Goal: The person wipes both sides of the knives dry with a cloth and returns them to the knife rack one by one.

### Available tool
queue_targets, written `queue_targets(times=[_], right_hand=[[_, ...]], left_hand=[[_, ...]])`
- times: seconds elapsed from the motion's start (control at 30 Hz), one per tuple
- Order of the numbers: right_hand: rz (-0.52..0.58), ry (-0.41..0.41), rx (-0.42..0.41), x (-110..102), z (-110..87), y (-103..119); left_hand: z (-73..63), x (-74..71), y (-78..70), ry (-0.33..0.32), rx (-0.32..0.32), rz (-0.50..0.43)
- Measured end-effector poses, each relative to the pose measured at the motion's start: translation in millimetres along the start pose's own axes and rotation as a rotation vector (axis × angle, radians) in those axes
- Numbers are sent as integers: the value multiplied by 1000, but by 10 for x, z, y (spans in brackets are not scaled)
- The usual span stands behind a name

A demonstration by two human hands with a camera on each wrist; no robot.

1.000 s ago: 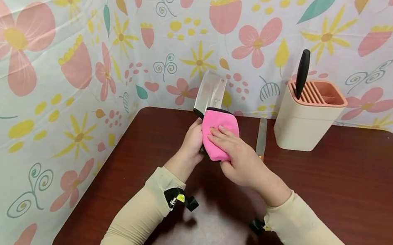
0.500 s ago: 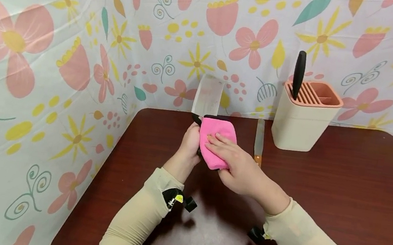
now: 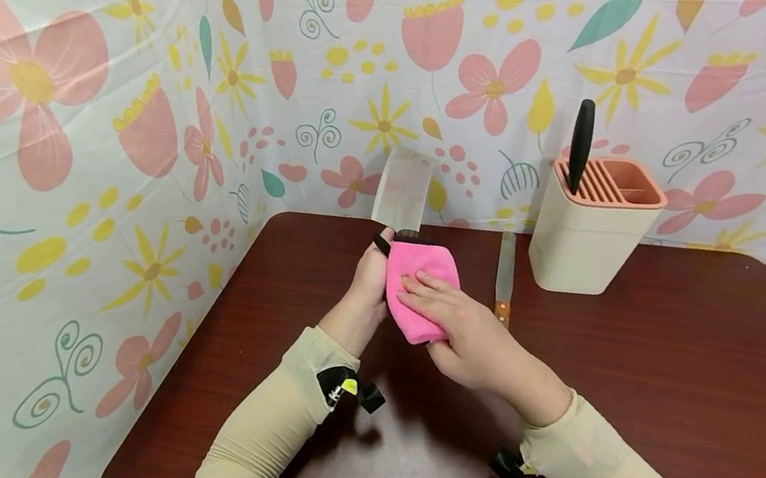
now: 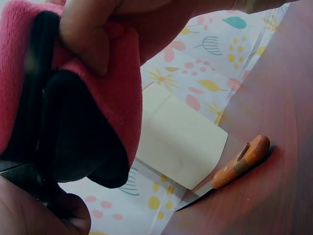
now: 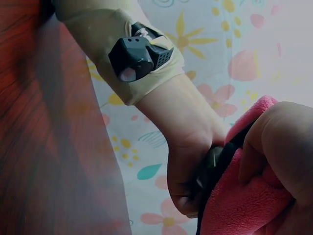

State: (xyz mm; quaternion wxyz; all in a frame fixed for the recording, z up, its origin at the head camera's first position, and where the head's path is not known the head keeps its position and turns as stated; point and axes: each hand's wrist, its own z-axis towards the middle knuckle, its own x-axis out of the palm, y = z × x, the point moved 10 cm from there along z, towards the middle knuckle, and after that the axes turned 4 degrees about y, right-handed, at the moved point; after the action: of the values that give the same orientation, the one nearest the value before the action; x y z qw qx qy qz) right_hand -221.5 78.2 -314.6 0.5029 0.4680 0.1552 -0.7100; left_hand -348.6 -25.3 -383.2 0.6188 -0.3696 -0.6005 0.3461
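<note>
Backdrop: a floral-print fabric sheet point(image 3: 351, 47) encloses my work area at the rear and on the left. Work surface: a dark reddish-brown table point(image 3: 666, 369). Both my forearms carry beige sleeves point(image 3: 281, 412) and extend over it.

Knife block point(image 3: 584, 243): cream body, orange slotted top, standing upright at the rear of the table, to the right of my hands and well apart from them.

Cleaver point(image 3: 402, 189): raised in front of the fabric sheet, broad blade pointing up and away from me. My left hand point(image 3: 370, 278) is closed around its black handle; the handle is mostly obscured in the head view.

Pink cloth point(image 3: 424, 261): black-edged, positioned over the handle, below the bare blade. My right hand point(image 3: 465, 332) pinches it, fingers laid across the top and thumb underneath; this hand covers part of the cloth.

Wooden-handled knife point(image 3: 507, 269): flat on the table between the cloth and the knife block, blade toward the rear. My right hand obstructs its handle end in the head view.

Black knife handle point(image 3: 581, 144): projects upward from a slot at the block's left side.

Wrist camera point(image 5: 132, 56): black, strapped at my left sleeve cuff.
</note>
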Motion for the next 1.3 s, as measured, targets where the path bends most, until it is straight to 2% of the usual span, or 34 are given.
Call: queue_targets(times=[0.17, 0.27, 0.4, 0.57, 0.7, 0.9, 1.0, 1.07, 1.17, 1.3], right_hand=[[19, -10, -41, -33, -19, 59], [43, -21, -65, -58, -19, 93], [66, -49, -97, -91, -32, 117], [103, -73, -129, -106, -54, 108], [219, -78, -132, -143, -65, 55], [492, -123, -10, -334, -97, -169], [606, -213, 70, -473, -143, -319], [651, -302, 121, -576, -185, -429], [622, -458, 214, -730, -265, -592], [548, -624, 386, -834, -382, -787]], left_hand=[[-6, 82, -93, 99, 88, -14], [-25, 102, -113, 131, 102, -13], [-44, 86, -91, 119, 79, -4], [-75, 100, -69, 151, 49, -17], [-86, 137, -83, 179, 43, -50], [-81, 162, -63, 148, 1, -79], [-71, 193, -60, 154, -10, -94], [-60, 219, -50, 171, -18, -85], [-64, 235, -16, 180, -39, -34], [-97, 234, 46, 166, -67, 62]])
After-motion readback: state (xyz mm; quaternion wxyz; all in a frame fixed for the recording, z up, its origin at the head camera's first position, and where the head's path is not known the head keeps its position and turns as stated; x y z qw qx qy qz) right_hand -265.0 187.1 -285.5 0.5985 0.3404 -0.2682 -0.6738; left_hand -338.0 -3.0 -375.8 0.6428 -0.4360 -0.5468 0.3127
